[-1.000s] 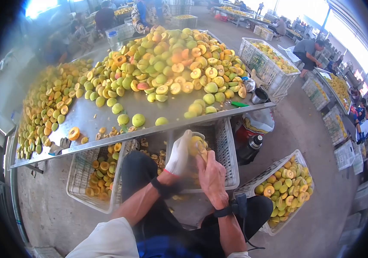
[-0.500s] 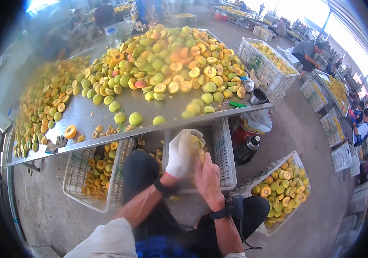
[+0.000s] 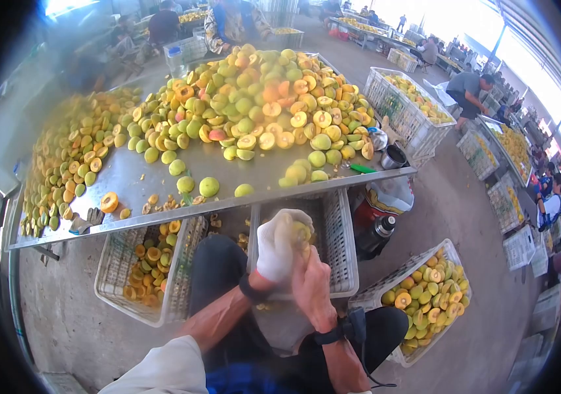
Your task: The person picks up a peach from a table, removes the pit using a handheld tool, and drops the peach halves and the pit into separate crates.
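My left hand (image 3: 274, 248), in a white glove, is closed around a yellow-green peach (image 3: 302, 231) above a plastic crate (image 3: 344, 246). Just below the fruit, my bare right hand (image 3: 312, 289) has its fingers pressed together against it. Whatever those fingers hold is hidden and blurred. In front of both hands is the edge of a metal table (image 3: 215, 161), with a large heap of whole and halved peaches (image 3: 248, 98) on it. Single peaches (image 3: 209, 186) lie near its front edge.
Crates of halved peaches stand at left (image 3: 162, 318) and right (image 3: 395, 354) of my knees. A thermos (image 3: 375, 236) stands under the table's right end. A metal cup (image 3: 394, 157), a green-handled tool (image 3: 362, 169) and a glove (image 3: 87, 221) lie on top. Several people work beyond.
Both hands have dropped slightly in view with the peach still between them. The table heap looks the same; the whole view has shifted a little.
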A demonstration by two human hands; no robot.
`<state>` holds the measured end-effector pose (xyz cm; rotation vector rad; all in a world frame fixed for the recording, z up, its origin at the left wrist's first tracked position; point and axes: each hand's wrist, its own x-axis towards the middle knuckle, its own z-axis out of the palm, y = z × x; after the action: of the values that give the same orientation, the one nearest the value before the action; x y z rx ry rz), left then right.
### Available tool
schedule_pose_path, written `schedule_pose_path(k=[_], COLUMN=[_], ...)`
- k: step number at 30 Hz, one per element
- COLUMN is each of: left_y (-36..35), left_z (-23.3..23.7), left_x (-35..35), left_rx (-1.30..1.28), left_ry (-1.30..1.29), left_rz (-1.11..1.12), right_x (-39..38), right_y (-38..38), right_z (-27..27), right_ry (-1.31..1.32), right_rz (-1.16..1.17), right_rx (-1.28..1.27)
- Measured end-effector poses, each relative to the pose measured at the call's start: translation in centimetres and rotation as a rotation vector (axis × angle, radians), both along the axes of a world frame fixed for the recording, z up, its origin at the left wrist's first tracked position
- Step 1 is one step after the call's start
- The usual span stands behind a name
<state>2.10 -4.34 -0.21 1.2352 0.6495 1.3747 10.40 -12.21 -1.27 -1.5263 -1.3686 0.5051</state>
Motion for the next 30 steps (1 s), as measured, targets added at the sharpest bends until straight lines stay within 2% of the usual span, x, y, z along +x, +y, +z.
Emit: schedule_pose_path(k=[5,11,13,16,19,20,23,24,27,30], left_y=[-0.1,0.6,1.1,0.6,0.4,0.2,0.1,0.3,0.6,0.6], left_z=[0.0,-0.1,-0.2,1.4,1.3,1.2,1.2,0.9,0.7,1.3], left_x=[-0.4,-1.8,-2.2,-2.3,-1.9,-1.9,-2.2,-2.1,-2.4,-2.8], left_rx=[0.041,0.127,0.127,0.124,0.191,0.139,0.239,0.242,0.244,0.171], left_ry=[0.067,0.152,0.174,0.307,0.272,0.244,0.220,0.207,0.308,0.333], left_rz=[-0.020,-0.132,-0.196,-0.156,-0.090,-0.110,-0.099,-0.099,-0.184,-0.281], right_x=[0.9,1.3,1.9,1.9,1.1,0.9,1.2,1.2,2.7,2.5], right_y=[-0.3,-0.9,-1.0,-1.2,-1.3,-1.2,-1.3,-1.4,-0.8,-1.5], right_z=[-0.9,0.3,0.8,1.8,0.9,0.6,1.3,1.8,-1.4,0.0], right_ry=[-0.079,0.113,0.063,0.130,0.219,0.242,0.229,0.199,-0.256,0.107], right_rz=[0.056,0.172,0.186,0.219,0.215,0.210,0.234,0.228,0.267,0.287], right_rx=[-0.045,-0.073,-0.103,-0.194,-0.165,-0.133,-0.216,-0.229,0.023,-0.171])
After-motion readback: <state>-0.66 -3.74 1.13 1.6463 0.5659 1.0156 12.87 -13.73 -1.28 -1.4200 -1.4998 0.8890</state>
